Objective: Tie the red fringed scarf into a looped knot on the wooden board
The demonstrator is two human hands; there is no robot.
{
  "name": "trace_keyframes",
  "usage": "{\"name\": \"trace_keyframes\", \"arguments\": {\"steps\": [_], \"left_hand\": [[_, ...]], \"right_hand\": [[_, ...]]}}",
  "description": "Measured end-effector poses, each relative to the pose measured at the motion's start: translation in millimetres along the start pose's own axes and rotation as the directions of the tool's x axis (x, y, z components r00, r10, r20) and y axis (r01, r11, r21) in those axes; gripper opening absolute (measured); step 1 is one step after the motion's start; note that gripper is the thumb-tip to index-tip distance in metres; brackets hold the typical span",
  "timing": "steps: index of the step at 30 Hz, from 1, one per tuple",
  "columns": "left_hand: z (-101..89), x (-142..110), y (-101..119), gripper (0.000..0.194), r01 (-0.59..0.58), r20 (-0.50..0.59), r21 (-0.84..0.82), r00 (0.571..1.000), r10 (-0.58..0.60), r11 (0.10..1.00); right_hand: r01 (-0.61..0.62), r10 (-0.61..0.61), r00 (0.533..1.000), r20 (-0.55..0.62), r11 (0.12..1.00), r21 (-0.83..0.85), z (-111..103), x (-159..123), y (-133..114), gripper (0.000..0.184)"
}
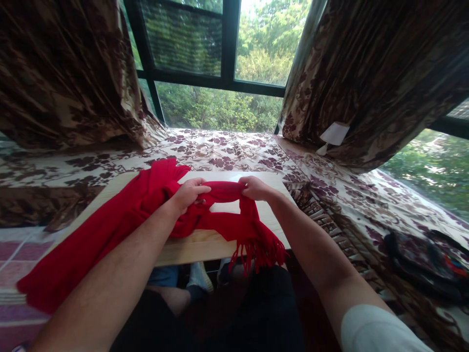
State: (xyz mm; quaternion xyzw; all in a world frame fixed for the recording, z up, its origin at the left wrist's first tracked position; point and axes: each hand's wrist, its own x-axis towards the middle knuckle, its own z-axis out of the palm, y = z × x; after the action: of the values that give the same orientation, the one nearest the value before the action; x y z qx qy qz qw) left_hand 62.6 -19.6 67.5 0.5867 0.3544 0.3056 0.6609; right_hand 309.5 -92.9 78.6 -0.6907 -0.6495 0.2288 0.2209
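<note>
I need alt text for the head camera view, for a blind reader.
A person's left hand and right hand hold a red scarf between them over a table, the fringe hanging partly past the near edge. Behind, patterned curtains frame a window onto greenery.

The pale wood-grained desk (194,248) carries a red fringed scarf (120,215), heaped over its left part and trailing off that side, its tassels (262,249) overhanging the near edge.

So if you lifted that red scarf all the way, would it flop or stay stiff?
The red scarf would probably flop, since it bunches into soft folds and droops past the wooden table. Its fringe would likely dangle, because the strands hang loose. It probably wouldn't roll, being spread out.
</note>
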Motion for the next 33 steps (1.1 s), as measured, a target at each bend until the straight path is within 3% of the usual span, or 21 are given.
{"name": "trace_keyframes", "arguments": {"steps": [3, 9, 16, 19, 21, 24, 27, 29, 31, 33], "left_hand": [[-6.1, -1.0, 0.0, 0.026, -0.037, 0.0, 0.025, 0.999, 0.037, 0.999], [-9.6, -0.3, -7.4, 0.025, -0.082, 0.04, 0.035, 0.996, 0.08, 0.996], [-13.5, 2.0, -15.8, 0.027, -0.099, -0.041, -0.001, 0.994, 0.099, 0.995], [-16.8, 0.7, -15.1, 0.028, -0.115, -0.073, -0.036, 0.991, 0.112, 0.993], [-19.4, 0.5, -14.0, 0.031, -0.143, -0.09, -0.07, 0.987, 0.136, 0.987], [-23.0, 1.2, -10.9, 0.034, -0.174, -0.139, -0.131, 0.978, 0.156, 0.976], [-24.7, 1.7, -6.3, 0.032, -0.166, -0.192, -0.195, 0.973, 0.128, 0.967], [-24.6, 1.3, -3.3, 0.031, -0.159, -0.207, -0.249, 0.972, 0.107, 0.955], [-23.7, 0.0, -0.6, 0.031, -0.151, -0.209, -0.298, 0.974, 0.09, 0.942], [-22.5, -2.0, 2.0, 0.03, -0.146, -0.204, -0.318, 0.976, 0.083, 0.937]], "right_hand": [[0.012, -0.019, 0.996, -0.088, 0.997, -0.078, 0.9, -0.5, 3.5, 0.028], [-0.051, 0.03, 0.99, -0.136, 0.988, -0.148, 6.0, 0.4, 20.5, 0.026], [-0.205, 0.128, 0.963, -0.236, 0.918, -0.339, 6.0, -4.5, 38.9, 0.027], [-0.242, 0.145, 0.917, -0.37, 0.943, -0.23, 1.7, -5.0, 49.7, 0.03], [-0.216, 0.192, 0.899, -0.393, 0.976, -0.018, -2.8, -4.8, 55.6, 0.033], [-0.183, 0.293, 0.922, -0.252, 0.905, 0.385, -12.2, -7.9, 58.5, 0.033], [-0.145, 0.239, 0.969, -0.06, 0.749, 0.646, -23.1, -17.0, 56.2, 0.024], [-0.132, 0.129, 0.99, 0.058, 0.698, 0.704, -28.7, -23.7, 55.6, 0.029], [-0.118, 0.042, 0.991, 0.129, 0.742, 0.66, -31.5, -27.8, 57.6, 0.041], [-0.094, 0.026, 0.992, 0.126, 0.817, 0.569, -31.7, -28.8, 61.4, 0.044]]}}
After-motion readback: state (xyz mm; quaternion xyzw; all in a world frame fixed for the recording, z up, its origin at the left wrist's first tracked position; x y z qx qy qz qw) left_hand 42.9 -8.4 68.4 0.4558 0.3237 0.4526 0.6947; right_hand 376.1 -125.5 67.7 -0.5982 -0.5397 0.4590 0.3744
